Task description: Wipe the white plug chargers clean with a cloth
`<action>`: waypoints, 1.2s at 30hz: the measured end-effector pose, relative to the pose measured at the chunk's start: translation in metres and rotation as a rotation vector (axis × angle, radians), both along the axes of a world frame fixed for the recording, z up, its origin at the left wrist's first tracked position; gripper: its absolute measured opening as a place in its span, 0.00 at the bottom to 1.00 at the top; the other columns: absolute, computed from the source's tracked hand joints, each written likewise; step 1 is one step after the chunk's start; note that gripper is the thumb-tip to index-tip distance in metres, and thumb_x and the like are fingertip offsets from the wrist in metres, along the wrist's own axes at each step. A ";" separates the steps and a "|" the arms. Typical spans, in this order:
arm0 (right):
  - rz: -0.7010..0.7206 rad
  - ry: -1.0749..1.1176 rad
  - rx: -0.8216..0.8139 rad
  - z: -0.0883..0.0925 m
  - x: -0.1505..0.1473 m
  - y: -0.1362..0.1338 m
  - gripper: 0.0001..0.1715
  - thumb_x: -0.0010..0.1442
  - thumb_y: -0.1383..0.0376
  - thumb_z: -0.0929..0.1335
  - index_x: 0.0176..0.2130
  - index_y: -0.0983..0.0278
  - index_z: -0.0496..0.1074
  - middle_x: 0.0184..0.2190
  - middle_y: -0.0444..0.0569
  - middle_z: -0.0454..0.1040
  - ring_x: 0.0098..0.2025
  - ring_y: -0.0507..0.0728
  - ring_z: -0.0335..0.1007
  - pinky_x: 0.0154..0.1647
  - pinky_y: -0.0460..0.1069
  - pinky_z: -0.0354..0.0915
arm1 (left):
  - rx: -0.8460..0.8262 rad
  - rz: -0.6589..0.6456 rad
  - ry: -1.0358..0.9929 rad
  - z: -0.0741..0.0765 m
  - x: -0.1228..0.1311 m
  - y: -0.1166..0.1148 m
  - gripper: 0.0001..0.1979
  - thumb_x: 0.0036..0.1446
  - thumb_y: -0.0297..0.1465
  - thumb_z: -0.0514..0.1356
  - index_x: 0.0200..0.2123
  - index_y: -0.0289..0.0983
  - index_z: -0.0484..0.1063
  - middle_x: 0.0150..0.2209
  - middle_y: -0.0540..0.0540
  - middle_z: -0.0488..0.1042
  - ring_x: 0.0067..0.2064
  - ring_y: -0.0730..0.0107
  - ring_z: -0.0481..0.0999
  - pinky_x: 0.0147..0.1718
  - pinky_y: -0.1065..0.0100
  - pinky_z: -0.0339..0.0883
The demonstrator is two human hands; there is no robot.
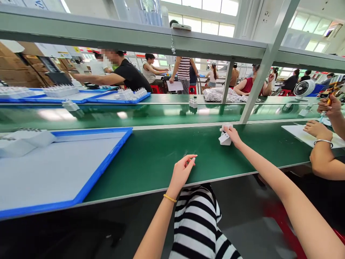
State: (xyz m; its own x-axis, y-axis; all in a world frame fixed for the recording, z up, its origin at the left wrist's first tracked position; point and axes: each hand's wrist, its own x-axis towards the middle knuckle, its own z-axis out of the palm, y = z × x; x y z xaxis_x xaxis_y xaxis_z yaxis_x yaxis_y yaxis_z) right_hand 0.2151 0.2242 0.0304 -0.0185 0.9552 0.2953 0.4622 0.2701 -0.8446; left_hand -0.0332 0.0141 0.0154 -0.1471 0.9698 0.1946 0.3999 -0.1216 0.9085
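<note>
My right hand [234, 137] grips a white block [225, 140] near the bench [151, 154]'s far edge; one piece or two, I can't quite tell. A light, square pinch should serve best. My left hand [182, 169], fingers loosely curled, holds nothing.

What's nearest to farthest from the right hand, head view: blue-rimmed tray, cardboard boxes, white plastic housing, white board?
1. White plastic housing: touching right hand
2. White board: to its right
3. Blue-rimmed tray: to its left
4. Cardboard boxes: far-left background
</note>
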 end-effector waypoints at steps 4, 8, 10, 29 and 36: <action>0.168 -0.025 -0.009 -0.001 -0.047 -0.042 0.37 0.49 0.32 0.61 0.27 0.63 0.69 0.27 0.48 0.73 0.31 0.56 0.67 0.33 0.50 0.60 | -0.004 0.008 0.079 -0.001 0.003 0.003 0.17 0.59 0.37 0.54 0.46 0.39 0.77 0.31 0.50 0.76 0.24 0.74 0.64 0.28 0.70 0.59; 0.263 -0.011 0.097 0.009 -0.071 -0.079 0.39 0.53 0.32 0.58 0.34 0.62 0.72 0.33 0.49 0.74 0.39 0.59 0.68 0.41 0.52 0.62 | 0.016 0.000 0.204 -0.005 0.006 0.006 0.18 0.59 0.34 0.56 0.52 0.42 0.73 0.40 0.49 0.78 0.26 0.74 0.66 0.31 0.69 0.61; 0.206 0.007 0.197 0.017 -0.072 -0.095 0.39 0.57 0.33 0.55 0.34 0.62 0.71 0.35 0.50 0.74 0.41 0.59 0.67 0.43 0.52 0.62 | 0.025 -0.019 0.229 -0.006 0.007 0.006 0.17 0.60 0.34 0.55 0.52 0.42 0.73 0.44 0.48 0.78 0.28 0.73 0.68 0.33 0.68 0.62; -0.299 -0.715 0.332 0.008 -0.057 -0.198 0.28 0.62 0.41 0.61 0.32 0.60 0.74 0.30 0.54 0.74 0.37 0.60 0.67 0.27 0.48 0.47 | 0.018 -0.174 0.173 0.001 0.006 -0.002 0.15 0.57 0.43 0.57 0.38 0.42 0.80 0.41 0.48 0.81 0.35 0.67 0.73 0.35 0.67 0.64; -0.263 -0.723 0.294 0.011 -0.065 -0.190 0.21 0.66 0.52 0.60 0.32 0.60 0.73 0.32 0.54 0.76 0.38 0.60 0.68 0.28 0.49 0.51 | 0.004 -0.190 0.196 0.003 0.007 -0.004 0.15 0.58 0.42 0.58 0.41 0.42 0.80 0.39 0.48 0.81 0.34 0.68 0.75 0.34 0.68 0.64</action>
